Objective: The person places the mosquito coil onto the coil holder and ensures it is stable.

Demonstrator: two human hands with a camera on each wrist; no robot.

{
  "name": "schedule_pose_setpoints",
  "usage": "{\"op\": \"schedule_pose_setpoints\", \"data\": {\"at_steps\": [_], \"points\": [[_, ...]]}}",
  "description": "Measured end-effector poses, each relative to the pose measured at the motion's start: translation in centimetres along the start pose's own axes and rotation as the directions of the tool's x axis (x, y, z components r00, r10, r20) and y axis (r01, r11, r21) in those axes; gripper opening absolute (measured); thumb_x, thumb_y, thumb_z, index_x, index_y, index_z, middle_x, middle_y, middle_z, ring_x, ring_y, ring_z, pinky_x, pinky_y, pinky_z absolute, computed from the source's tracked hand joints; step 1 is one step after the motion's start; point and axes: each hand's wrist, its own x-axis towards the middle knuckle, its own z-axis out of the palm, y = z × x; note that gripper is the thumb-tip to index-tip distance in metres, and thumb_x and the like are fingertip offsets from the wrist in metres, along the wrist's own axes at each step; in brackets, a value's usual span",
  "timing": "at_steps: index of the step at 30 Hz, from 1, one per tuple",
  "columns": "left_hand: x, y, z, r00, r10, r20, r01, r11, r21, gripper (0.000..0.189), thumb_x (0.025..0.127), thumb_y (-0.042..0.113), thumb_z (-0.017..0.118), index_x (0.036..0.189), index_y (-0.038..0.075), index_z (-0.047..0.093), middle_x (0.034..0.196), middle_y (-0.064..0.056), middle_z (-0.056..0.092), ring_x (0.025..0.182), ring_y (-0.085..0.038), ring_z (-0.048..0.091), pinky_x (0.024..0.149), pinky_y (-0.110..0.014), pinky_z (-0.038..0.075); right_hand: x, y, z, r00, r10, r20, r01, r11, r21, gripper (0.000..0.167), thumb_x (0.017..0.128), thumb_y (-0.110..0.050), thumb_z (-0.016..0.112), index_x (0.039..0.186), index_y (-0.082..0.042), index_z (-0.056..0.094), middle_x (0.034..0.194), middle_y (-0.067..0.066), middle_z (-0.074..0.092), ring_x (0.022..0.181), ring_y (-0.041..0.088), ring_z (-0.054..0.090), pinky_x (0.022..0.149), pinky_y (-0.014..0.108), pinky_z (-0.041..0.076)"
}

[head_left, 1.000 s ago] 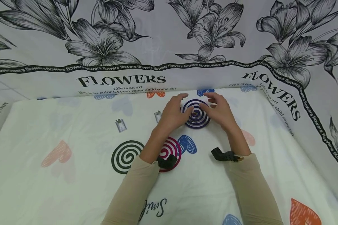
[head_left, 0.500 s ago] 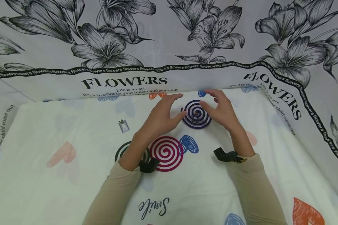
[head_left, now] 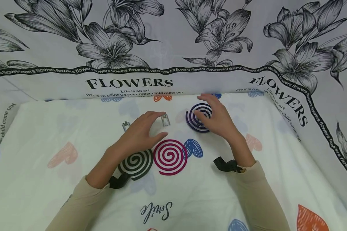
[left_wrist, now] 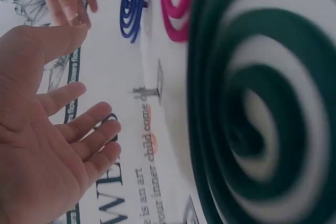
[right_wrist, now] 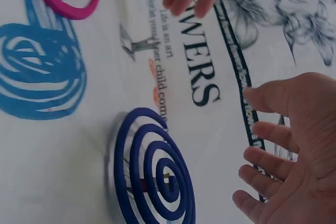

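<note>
My left hand (head_left: pixel 140 132) hovers with fingers spread and holds nothing. Below it lies a dark green mosquito coil (head_left: pixel 136 160), partly covered by the hand and wrist. A magenta mosquito coil (head_left: pixel 170 156) lies beside the green one. My right hand (head_left: pixel 218 120) hangs with parted fingers over the dark blue mosquito coil (right_wrist: pixel 157 169) at the back, hiding its right side; this hand is empty too. Something small, yellowish and red, shows through the blue coil's centre in the right wrist view. Two small metal coil stands stand apart: one (head_left: pixel 165 120) by my left fingertips, another (head_left: pixel 126 125) partly behind that hand.
A white cloth (head_left: pixel 31 195) printed with hearts and lettering covers the surface. Behind it rises a flower-printed cloth (head_left: pixel 167 48), which also runs down the right side. A black wrist camera mount (head_left: pixel 120 180) sits near the green coil.
My left hand has moved left and nearer, from beside the blue coil to over the green coil, uncovering a metal stand. My right hand has shifted slightly left over the blue coil.
</note>
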Motion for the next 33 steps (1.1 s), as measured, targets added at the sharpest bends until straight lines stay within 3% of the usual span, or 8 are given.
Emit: {"op": "schedule_pose_setpoints", "data": {"at_steps": [8,11,20,27,33], "points": [[-2.5,-1.2,-0.7,0.999,-0.02,0.031,0.018,0.999,0.042,0.078,0.095,0.043,0.077,0.161,0.019,0.044,0.158,-0.009,0.053,0.15,-0.033,0.049,0.124,-0.06,0.041,-1.7,-1.6,0.6,0.995,-0.017,0.101,0.023,0.998,-0.059,0.06,0.102,-0.028,0.07,0.156,-0.012,0.049,0.165,0.013,0.046,0.155,0.034,0.043,0.126,0.057,0.041],[-3.4,-1.3,-0.9,0.999,-0.019,0.051,0.015,0.997,0.074,0.078,0.095,0.044,0.077,0.161,0.018,0.044,0.157,-0.011,0.055,0.149,-0.036,0.05,0.123,-0.062,0.041,-2.6,-1.9,0.9,0.988,-0.06,0.142,0.07,0.995,-0.066,0.062,0.101,-0.026,0.072,0.156,-0.011,0.049,0.163,0.012,0.048,0.154,0.032,0.045,0.125,0.054,0.043],[-5.2,-1.3,-0.7,0.998,-0.005,0.068,-0.007,0.985,0.172,0.081,0.092,0.046,0.081,0.158,0.012,0.049,0.157,-0.013,0.056,0.146,-0.039,0.053,0.121,-0.061,0.044,-4.6,-3.2,2.8,0.931,-0.142,0.336,0.174,0.983,-0.065,0.069,0.099,-0.031,0.075,0.16,-0.016,0.047,0.167,0.005,0.046,0.158,0.028,0.042,0.128,0.053,0.039],[-5.2,-0.8,-0.9,0.997,0.034,0.066,-0.046,0.978,0.206,0.08,0.091,0.044,0.081,0.157,0.01,0.05,0.156,-0.014,0.057,0.145,-0.039,0.054,0.121,-0.061,0.044,-5.2,-3.7,3.9,0.886,-0.129,0.445,0.175,0.982,-0.064,0.075,0.095,-0.04,0.079,0.16,-0.02,0.047,0.17,-0.001,0.042,0.16,0.023,0.038,0.127,0.05,0.04],[-5.2,-0.6,-1.0,0.997,0.01,0.073,-0.026,0.974,0.223,0.08,0.091,0.045,0.081,0.157,0.011,0.05,0.158,-0.015,0.056,0.148,-0.039,0.051,0.122,-0.062,0.042,-5.8,-3.9,4.7,0.853,-0.132,0.505,0.196,0.978,-0.075,0.077,0.094,-0.04,0.08,0.16,-0.02,0.047,0.171,0.002,0.039,0.16,0.022,0.037,0.127,0.047,0.041]]}}
